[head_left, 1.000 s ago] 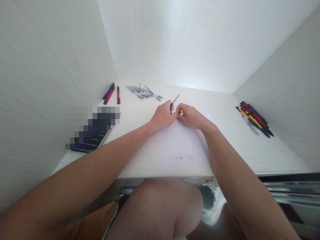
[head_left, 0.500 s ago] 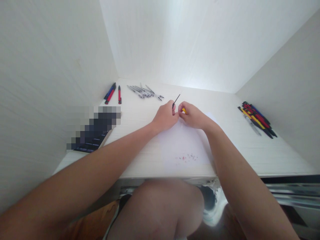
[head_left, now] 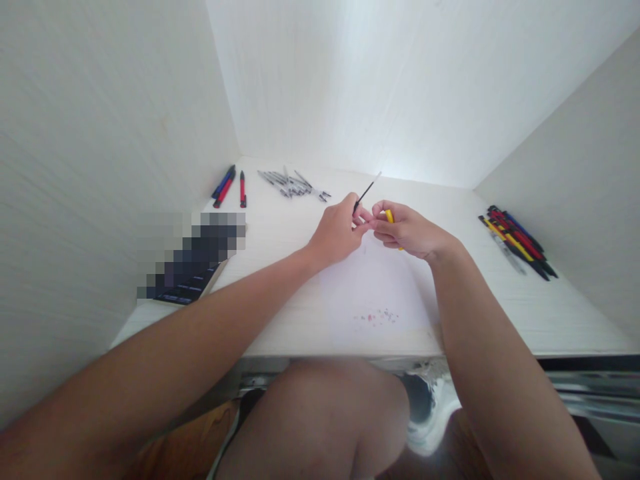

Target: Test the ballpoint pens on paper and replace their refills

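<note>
My left hand (head_left: 337, 230) is closed on a thin pen refill (head_left: 369, 185), dark with a clear far end, which points up and to the right. Close beside it, my right hand (head_left: 407, 230) has its fingers curled round a yellow pen barrel (head_left: 390, 216); most of the barrel is hidden by the fingers. The fingertips of both hands meet or nearly meet above a white sheet of paper (head_left: 373, 283). Whether a small part is pinched between them, I cannot tell. Small dark and reddish marks or bits (head_left: 377, 317) show near the paper's front edge.
Several clear refills or slim pens (head_left: 293, 183) lie at the back. Red (head_left: 243, 190) and blue (head_left: 223, 181) pens lie at the back left. A pile of assembled-looking pens (head_left: 517, 240) is at the right. A dark, partly pixelated device (head_left: 183, 288) stands at the left. Walls enclose the desk.
Both hands have shifted slightly right. The right hand has turned and opened out a little, showing more of the yellow barrel. The refill in the left hand now shows more of its length.
</note>
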{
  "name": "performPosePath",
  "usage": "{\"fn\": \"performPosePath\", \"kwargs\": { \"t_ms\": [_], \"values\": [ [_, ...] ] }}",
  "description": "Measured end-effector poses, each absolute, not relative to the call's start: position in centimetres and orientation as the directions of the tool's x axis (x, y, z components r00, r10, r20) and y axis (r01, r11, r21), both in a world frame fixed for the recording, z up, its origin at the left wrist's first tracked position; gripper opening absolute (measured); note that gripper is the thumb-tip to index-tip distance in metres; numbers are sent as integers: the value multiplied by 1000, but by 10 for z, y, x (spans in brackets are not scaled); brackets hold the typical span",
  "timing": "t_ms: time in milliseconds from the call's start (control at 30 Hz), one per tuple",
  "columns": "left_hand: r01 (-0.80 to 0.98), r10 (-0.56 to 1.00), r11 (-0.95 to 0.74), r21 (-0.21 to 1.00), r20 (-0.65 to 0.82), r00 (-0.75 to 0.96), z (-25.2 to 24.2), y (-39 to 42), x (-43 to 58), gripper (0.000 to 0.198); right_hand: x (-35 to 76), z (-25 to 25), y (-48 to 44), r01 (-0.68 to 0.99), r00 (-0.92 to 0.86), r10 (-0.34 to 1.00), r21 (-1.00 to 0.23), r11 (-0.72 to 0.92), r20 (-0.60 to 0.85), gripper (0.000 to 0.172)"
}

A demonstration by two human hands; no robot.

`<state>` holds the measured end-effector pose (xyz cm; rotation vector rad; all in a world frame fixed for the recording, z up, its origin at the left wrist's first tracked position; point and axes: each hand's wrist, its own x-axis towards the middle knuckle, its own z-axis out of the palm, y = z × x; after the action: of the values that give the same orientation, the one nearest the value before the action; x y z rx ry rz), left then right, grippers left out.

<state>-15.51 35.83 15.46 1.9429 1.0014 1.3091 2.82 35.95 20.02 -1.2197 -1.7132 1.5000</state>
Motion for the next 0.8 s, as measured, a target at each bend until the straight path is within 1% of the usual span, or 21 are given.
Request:
{"fn": "performPosePath", "kwargs": {
  "t_ms": [67, 167, 333, 400, 433, 533, 633, 800],
  "values": [
    [248, 838, -541, 804, 492, 234, 156, 358, -156, 34, 31, 202, 360, 226, -448, 877, -971, -77, -174, 37],
    [238, 836, -543, 805, 495, 235, 157, 357, -156, 35, 33, 203, 361, 206, -455, 870, -973, -105, -191, 40],
    [247, 851, -524, 815, 492, 182, 158, 358, -157, 39, 31, 203, 361, 214, -432, 886, -974, -80, -168, 43],
    [252, 853, -523, 814, 498, 159, 158, 358, -157, 39, 33, 203, 363, 282, -408, 900, -959, -35, -152, 39],
    [259, 851, -525, 811, 503, 150, 158, 358, -157, 39, 36, 203, 364, 346, -395, 908, -938, 7, -139, 35],
    [293, 843, -536, 792, 523, 127, 157, 359, -156, 36, 46, 200, 369, 555, -411, 908, -812, 182, -77, 24],
    [330, 847, -525, 784, 520, 113, 156, 361, -155, 32, 53, 199, 372, 606, -492, 869, -737, 299, -53, 20],
    [332, 834, -542, 772, 542, 101, 152, 363, -152, 31, 48, 203, 370, 680, -547, 826, -648, 343, -136, 25]
  ]
}}
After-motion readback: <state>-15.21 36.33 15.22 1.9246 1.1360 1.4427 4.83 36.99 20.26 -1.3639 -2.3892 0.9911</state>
